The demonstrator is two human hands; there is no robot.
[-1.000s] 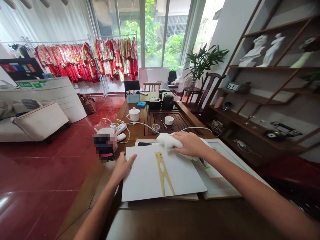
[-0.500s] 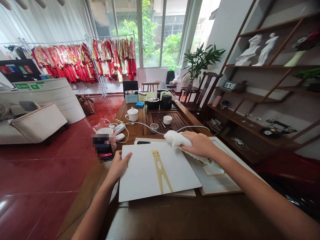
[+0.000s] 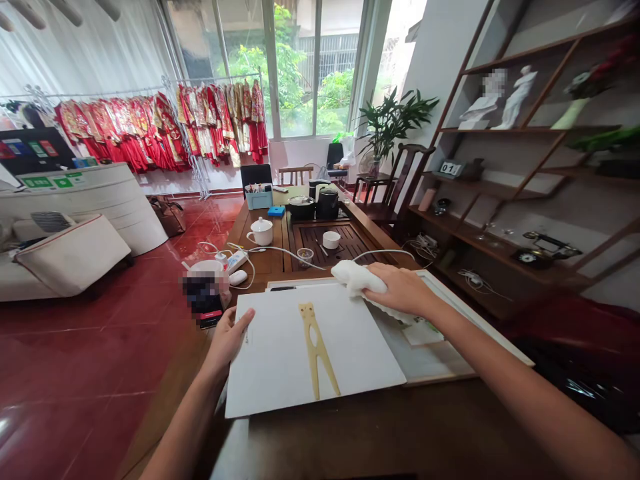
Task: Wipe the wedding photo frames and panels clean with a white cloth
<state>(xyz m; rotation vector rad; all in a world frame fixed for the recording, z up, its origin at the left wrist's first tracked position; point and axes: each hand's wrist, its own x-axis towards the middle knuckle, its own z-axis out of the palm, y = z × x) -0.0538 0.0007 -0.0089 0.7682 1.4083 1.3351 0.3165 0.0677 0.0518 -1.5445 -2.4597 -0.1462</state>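
My left hand (image 3: pixel 231 341) grips the left edge of a white board (image 3: pixel 275 363), thumb on top and fingers out of sight underneath. On the board is a flat yellowish cat-shaped figure (image 3: pixel 314 343) with two long legs. My right hand (image 3: pixel 400 288) is closed around a crumpled white cloth (image 3: pixel 356 276) at the board's far right corner. Beneath that hand, to the right of the board, lies a pale framed picture (image 3: pixel 463 340), partly covered by the cloth and my forearm.
Left of the board are a small bin (image 3: pixel 207 268), a mouse (image 3: pixel 238 277) and a power strip (image 3: pixel 237 261). Farther back stand a lidded cup (image 3: pixel 262 232), a tea tray (image 3: pixel 320 241) with a white bowl (image 3: pixel 331 240), and a black kettle (image 3: pixel 327 202). A cable (image 3: pixel 295 253) crosses the table.
My left hand has drawn the board slightly toward me and to the left, its near edge now lower in view. The right hand still holds the cloth near the far corner. The view has shifted a little.
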